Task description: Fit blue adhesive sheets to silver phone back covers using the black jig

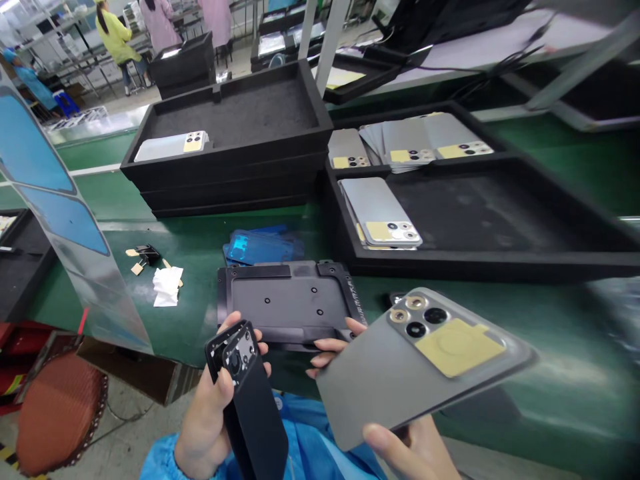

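My left hand point(207, 407) is closed around a black phone-shaped part point(257, 407) with a camera area at its top, the thumb pressed beside that area. My right hand point(400, 447) grips a grey phone point(370, 387) by its edges, back side up and tilted. Camera rings and a yellow sticker point(457, 347) show on that back. Just beyond both hands, a dark fixture plate point(290, 303) with a shallow recess lies on the green bench. Several blue film sheets point(263, 245) lie behind the fixture.
A black tray point(480, 263) at right holds stacked grey phones point(383, 210). Stacked trays point(225, 180) stand at back left. White tissue point(167, 285) and a black clip point(147, 253) lie left. A strip with blue film point(65, 207) hangs at far left. Other people sit in the background.
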`<state>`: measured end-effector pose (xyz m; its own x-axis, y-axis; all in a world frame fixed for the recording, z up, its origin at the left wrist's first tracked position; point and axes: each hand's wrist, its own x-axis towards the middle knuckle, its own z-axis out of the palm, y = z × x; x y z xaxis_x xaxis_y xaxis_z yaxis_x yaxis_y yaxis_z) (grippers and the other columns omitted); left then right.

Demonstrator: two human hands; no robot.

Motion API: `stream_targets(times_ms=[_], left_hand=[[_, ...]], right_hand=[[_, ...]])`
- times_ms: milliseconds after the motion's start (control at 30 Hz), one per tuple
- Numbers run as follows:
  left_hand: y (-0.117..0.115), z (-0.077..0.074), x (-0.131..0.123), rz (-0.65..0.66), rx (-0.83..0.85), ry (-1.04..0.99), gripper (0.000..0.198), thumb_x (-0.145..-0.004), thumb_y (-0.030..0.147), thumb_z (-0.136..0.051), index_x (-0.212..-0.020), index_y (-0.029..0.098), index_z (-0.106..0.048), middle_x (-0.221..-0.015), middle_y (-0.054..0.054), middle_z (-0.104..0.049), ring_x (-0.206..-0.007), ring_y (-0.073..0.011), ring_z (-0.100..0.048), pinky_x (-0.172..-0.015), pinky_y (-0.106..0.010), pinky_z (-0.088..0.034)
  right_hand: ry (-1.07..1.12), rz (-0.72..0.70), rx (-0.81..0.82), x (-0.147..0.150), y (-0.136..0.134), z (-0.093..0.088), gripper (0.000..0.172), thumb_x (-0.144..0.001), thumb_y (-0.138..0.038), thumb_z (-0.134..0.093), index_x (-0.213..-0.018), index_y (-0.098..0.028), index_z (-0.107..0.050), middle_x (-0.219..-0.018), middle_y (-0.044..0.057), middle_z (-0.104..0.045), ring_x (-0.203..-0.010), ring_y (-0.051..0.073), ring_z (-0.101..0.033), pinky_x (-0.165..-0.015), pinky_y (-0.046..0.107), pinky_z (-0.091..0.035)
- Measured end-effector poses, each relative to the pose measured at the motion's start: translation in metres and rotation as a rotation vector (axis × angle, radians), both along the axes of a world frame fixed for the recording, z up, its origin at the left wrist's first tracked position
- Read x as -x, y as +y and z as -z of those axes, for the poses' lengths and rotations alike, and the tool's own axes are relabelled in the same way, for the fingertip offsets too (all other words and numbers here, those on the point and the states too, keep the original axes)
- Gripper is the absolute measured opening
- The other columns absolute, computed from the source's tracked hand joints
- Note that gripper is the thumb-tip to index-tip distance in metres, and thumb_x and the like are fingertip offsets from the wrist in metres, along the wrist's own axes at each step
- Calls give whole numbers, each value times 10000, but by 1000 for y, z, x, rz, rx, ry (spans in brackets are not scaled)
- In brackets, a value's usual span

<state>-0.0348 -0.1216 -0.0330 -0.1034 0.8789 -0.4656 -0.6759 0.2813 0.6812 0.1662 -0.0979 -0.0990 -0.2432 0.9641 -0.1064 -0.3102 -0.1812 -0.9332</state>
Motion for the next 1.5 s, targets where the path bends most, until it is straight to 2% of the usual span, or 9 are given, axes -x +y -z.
stream_targets(times_ms=[167,467,633,733,867,1000,1167,1500], left_hand=[[0,-5,-7,-79,-22,200,754,-694,574,-850,-1364,307,-629,-1293,-85,-685,-1233,-276,-602,-1047,-326,-491],[2,0,-2,-58,-17,153,764,-695,564,-854,-1373,298,-620,-1313,-89,-676,-1223,-286,-618,-1066,-367,-491],[1,1,-3,-75,-13,109,699,-720,540,-848,-1349,317,-640,-1317,-74,-683,-1241,-264,-616,-1052,-334,-509],[2,3,-1,-79,-15,27,605,-764,514,-824,-1319,333,-662,-1311,-58,-691,-1207,-234,-643,-1038,-318,-525],[6,4,5,-3,14,-285,484,-820,541,-762,-1249,325,-703,-1225,-58,-736,-1020,-198,-727,-943,-341,-585],[13,1,8,71,17,-518,422,-919,543,-648,-1224,259,-711,-1141,-88,-760,-954,-201,-744,-831,-347,-621],[18,3,8,105,22,-576,461,-940,538,-588,-1186,170,-715,-1016,-124,-762,-814,-211,-740,-620,-301,-605],[17,5,10,88,58,-633,454,-895,516,-665,-1168,158,-725,-1012,-138,-759,-807,-227,-746,-602,-311,-614]], right_hand=[[3,-1,-2,1,0,-2,801,-870,-540,-707,-1536,-331,-315,-1325,121,-574,-1083,300,-658,-971,447,-568],[19,32,7,3,1,-3,793,-867,-563,-704,-1530,-341,-330,-1315,108,-568,-1073,291,-653,-966,442,-571],[21,44,12,4,1,-3,808,-862,-563,-709,-1533,-325,-326,-1323,118,-567,-1089,299,-643,-968,451,-570],[20,53,16,4,0,-3,807,-859,-577,-703,-1530,-329,-329,-1309,113,-579,-1066,295,-650,-955,450,-574],[17,70,23,6,0,-6,806,-842,-579,-719,-1518,-335,-355,-1286,111,-598,-1037,299,-659,-941,456,-573],[26,74,30,7,1,-8,779,-842,-575,-722,-1504,-355,-374,-1282,97,-600,-1055,296,-651,-946,453,-571],[22,59,24,5,1,-6,797,-840,-577,-726,-1513,-359,-358,-1300,95,-591,-1047,287,-655,-945,435,-575],[19,38,18,4,0,-4,767,-863,-566,-705,-1512,-376,-343,-1303,75,-580,-1063,271,-647,-964,411,-568]])
